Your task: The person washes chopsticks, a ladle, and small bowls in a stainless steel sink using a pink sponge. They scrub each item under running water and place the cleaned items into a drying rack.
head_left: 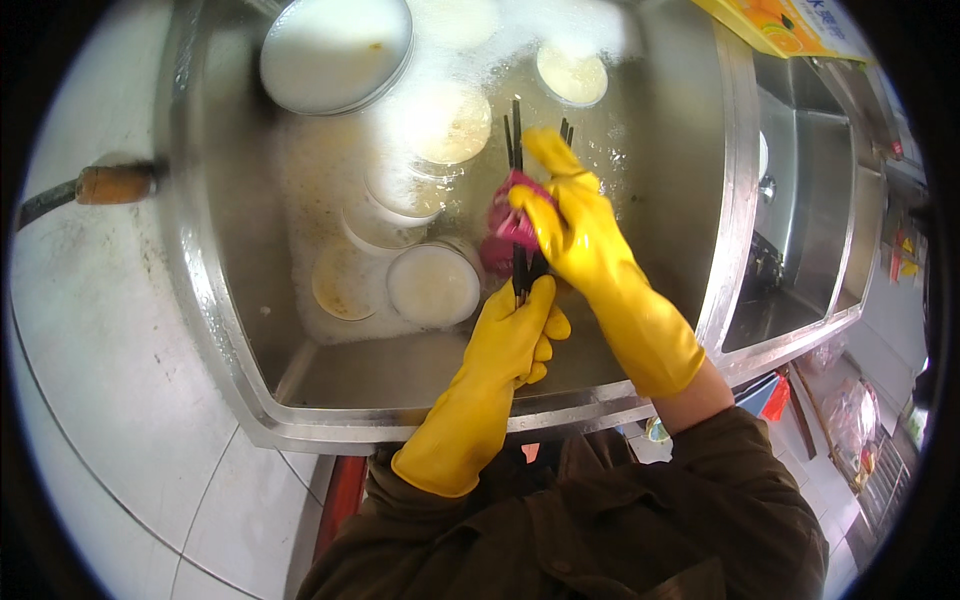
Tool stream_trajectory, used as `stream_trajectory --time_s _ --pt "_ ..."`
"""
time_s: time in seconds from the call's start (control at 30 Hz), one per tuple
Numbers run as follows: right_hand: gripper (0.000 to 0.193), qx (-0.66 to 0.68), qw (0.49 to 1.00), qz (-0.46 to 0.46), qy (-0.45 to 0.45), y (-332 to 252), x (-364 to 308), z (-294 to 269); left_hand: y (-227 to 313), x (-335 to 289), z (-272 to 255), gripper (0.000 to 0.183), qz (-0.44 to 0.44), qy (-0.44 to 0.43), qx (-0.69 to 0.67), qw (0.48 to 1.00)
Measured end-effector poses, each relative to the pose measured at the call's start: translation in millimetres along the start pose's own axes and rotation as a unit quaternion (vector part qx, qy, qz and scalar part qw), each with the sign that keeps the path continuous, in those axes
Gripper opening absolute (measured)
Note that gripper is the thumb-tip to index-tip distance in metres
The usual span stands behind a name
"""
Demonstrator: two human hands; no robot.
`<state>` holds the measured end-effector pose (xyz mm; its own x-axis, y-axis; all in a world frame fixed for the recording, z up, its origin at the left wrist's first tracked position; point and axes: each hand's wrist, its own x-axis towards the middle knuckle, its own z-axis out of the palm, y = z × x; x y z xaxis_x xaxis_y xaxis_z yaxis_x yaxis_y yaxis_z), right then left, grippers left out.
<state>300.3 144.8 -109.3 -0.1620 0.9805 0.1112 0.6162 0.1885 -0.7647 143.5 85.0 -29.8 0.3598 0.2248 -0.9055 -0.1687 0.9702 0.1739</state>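
Both my hands wear yellow rubber gloves and work over a steel sink (712, 210) of soapy water. My left hand (495, 345) is closed around the lower ends of several dark chopsticks (515, 140), which point away from me. Wrapped about the middle of the chopsticks is a wet pinkish-red cloth (514, 215). My right hand (580, 225) grips this cloth from the right side, its fingers bent over it. Just left of my hands, a round white bowl (433, 287) sits in the suds. The chopsticks' midsection is hidden by cloth and glove.
A large white plate (335, 55) lies at the far left of the sink, and a small bowl (572, 75) at the far side. More dishes lie half under foam. A second basin (800, 170) adjoins on the right, below a yellow package (785, 25). A wooden handle (115, 185) juts in from the left.
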Motion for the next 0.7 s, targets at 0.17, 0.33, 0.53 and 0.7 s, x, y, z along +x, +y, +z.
stream_trajectory --time_s 0.17,0.33,0.53,0.7 --pt "0.038 -0.311 0.947 0.071 0.027 74 47 -18 2 -9 4 0.037 -0.023 -0.014 0.037 0.999" --pt "0.040 -0.135 0.941 0.294 0.105 136 25 -4 -1 -1 1 0.038 -0.029 -0.003 -0.041 0.999" --pt "0.020 -0.242 0.918 0.145 -0.279 92 -13 -10 0 1 -3 0.042 -0.003 -0.005 -0.116 0.993" --pt "0.039 -0.136 0.745 0.399 -0.517 60 8 -50 5 0 0 0.042 -0.010 0.012 -0.097 0.995"
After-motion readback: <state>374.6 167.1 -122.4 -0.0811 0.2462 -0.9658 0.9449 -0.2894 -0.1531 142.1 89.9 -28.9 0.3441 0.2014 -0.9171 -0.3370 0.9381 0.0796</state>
